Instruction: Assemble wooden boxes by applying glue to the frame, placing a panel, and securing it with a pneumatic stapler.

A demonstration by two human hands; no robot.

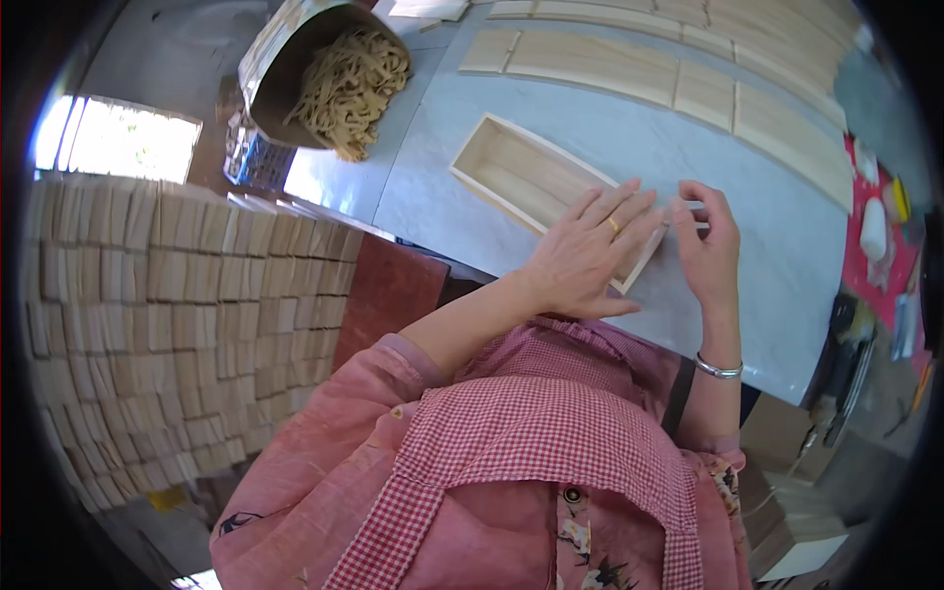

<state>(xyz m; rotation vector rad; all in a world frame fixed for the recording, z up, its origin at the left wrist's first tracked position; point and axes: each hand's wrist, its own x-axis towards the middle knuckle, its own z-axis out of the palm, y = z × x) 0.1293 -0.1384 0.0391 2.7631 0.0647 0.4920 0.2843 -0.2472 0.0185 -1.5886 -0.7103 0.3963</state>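
An open, shallow, long wooden box (536, 182) of pale wood lies slantwise on the table in front of me. My left hand (595, 241) spreads flat over its near right end, fingers stretched and a ring on one of them. It hides part of the box's inside and rim. Just beyond that end, my right hand (710, 236) hovers with its fingers loosely curled and the thumb apart from them. Nothing shows in its grasp. A bracelet (719, 369) circles the right wrist.
The pale blue table (423, 197) carries rows of flat wooden panels (590, 61) at the far side. A tipped container (270, 88) of tan strips (354, 88) stands far left. Small wooden pieces (187, 305) are stacked high at left. Bottles and tools lie on red material (890, 280) at right.
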